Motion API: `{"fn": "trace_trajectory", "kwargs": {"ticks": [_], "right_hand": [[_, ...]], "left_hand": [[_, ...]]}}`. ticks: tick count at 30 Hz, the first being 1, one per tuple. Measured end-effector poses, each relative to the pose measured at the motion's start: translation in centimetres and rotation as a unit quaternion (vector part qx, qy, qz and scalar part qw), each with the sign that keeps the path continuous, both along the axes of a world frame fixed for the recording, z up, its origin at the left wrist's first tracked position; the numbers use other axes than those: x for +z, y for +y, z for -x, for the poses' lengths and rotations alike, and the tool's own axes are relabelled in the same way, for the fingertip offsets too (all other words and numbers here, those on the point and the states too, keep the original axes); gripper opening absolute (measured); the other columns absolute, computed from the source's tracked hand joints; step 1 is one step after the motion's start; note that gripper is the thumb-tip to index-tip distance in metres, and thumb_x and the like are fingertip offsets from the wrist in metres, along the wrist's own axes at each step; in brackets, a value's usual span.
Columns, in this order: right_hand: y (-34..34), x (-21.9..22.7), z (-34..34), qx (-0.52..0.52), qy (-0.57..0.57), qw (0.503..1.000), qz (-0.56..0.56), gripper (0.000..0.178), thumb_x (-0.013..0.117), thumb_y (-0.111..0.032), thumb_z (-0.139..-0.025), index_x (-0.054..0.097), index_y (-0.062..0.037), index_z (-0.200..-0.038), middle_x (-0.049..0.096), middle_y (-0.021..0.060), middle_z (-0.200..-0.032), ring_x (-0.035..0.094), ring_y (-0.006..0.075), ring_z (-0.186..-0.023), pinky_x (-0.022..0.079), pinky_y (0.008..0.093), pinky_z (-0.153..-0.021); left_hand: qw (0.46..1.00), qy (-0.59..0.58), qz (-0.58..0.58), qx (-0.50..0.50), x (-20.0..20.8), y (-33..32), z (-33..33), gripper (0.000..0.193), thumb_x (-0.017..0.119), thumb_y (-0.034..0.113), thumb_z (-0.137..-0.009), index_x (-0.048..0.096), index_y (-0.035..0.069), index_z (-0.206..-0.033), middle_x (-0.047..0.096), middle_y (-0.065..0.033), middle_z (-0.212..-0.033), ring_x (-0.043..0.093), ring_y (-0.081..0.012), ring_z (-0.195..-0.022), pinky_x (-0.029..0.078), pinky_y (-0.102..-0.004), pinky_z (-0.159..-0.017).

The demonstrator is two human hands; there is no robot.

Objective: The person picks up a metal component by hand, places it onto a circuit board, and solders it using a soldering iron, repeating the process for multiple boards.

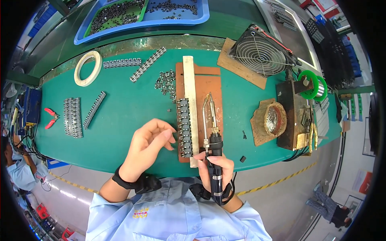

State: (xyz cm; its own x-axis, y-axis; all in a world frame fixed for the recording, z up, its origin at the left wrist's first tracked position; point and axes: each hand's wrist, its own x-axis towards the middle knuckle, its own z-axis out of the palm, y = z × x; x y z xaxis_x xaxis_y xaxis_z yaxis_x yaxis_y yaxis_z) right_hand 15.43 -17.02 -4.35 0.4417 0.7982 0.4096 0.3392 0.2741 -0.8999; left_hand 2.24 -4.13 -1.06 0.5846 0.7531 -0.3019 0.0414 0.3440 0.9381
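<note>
My right hand (219, 166) is wrapped round the black handle of a soldering iron (216, 148), which points away from me. A thin metal tube (205, 118) runs along the iron to its tip. Below the tip lies a reddish-brown board (213, 104) with a pale metal bar (189, 88) along it. Beside the bar's left edge sits a row of small black components (184, 128). My left hand (148, 144) is just left of this row, fingers curled and thumb close to the index finger. Whatever the left fingertips may hold is hidden.
Loose small metal parts (165, 83) lie beyond the left hand. Component strips (72, 116), a tape roll (88, 68) and red-handled cutters (51, 118) are at left. On the right stand a fan (261, 52), a round pot (275, 119) and a green solder spool (309, 85).
</note>
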Motion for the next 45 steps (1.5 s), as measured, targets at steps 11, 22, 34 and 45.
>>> {"fn": "trace_trajectory", "kwargs": {"ticks": [11, 22, 34, 45], "right_hand": [[-1.5, 0.1, -0.9, 0.05, 0.038, 0.997, 0.044, 0.041, 0.062, -0.013, -0.081, 0.035, -0.0058, -0.111, 0.058, 0.0158, -0.087, 0.052, 0.0159, -0.067, 0.044, 0.0263, -0.063], [-2.5, 4.4, -4.8, 0.052, -0.111, 0.99, 0.069, 0.045, 0.067, -0.031, -0.074, 0.05, -0.0026, -0.105, 0.062, 0.0092, -0.072, 0.049, 0.0145, -0.054, 0.037, 0.0286, -0.059], [-1.0, 4.0, -4.4, 0.094, -0.087, 0.99, 0.064, 0.038, 0.076, -0.014, -0.061, 0.061, -0.0018, -0.094, 0.057, 0.0038, -0.058, 0.052, 0.0172, -0.048, 0.036, 0.0303, -0.056], [-0.9, 4.0, -4.6, 0.11, -0.116, 0.985, 0.065, 0.039, 0.077, -0.012, -0.06, 0.061, -0.0022, -0.094, 0.058, 0.0032, -0.058, 0.052, 0.0167, -0.047, 0.037, 0.0295, -0.055]], "left_hand": [[0.98, 0.053, 0.13, -0.138, 1.6, 4.0, -0.5, 0.019, 0.053, 0.018, -0.088, 0.054, 0.0, -0.093, 0.057, -0.0043, -0.079, 0.055, -0.0097, -0.065, 0.047, -0.0229, -0.061], [0.974, -0.029, 0.131, -0.183, -0.6, 5.0, -0.7, 0.015, 0.055, 0.016, -0.088, 0.057, 0.001, -0.089, 0.058, -0.0003, -0.08, 0.052, -0.006, -0.069, 0.045, -0.0211, -0.063], [0.976, -0.059, 0.11, -0.176, -1.0, 5.0, -0.5, 0.014, 0.054, 0.012, -0.089, 0.057, -0.001, -0.089, 0.058, -0.0013, -0.08, 0.052, -0.0065, -0.071, 0.044, -0.0212, -0.065], [0.982, -0.045, 0.102, -0.149, -0.7, 4.4, -0.6, 0.014, 0.054, 0.011, -0.088, 0.057, -0.003, -0.09, 0.058, -0.0016, -0.08, 0.053, -0.0069, -0.071, 0.045, -0.0213, -0.065]]}}
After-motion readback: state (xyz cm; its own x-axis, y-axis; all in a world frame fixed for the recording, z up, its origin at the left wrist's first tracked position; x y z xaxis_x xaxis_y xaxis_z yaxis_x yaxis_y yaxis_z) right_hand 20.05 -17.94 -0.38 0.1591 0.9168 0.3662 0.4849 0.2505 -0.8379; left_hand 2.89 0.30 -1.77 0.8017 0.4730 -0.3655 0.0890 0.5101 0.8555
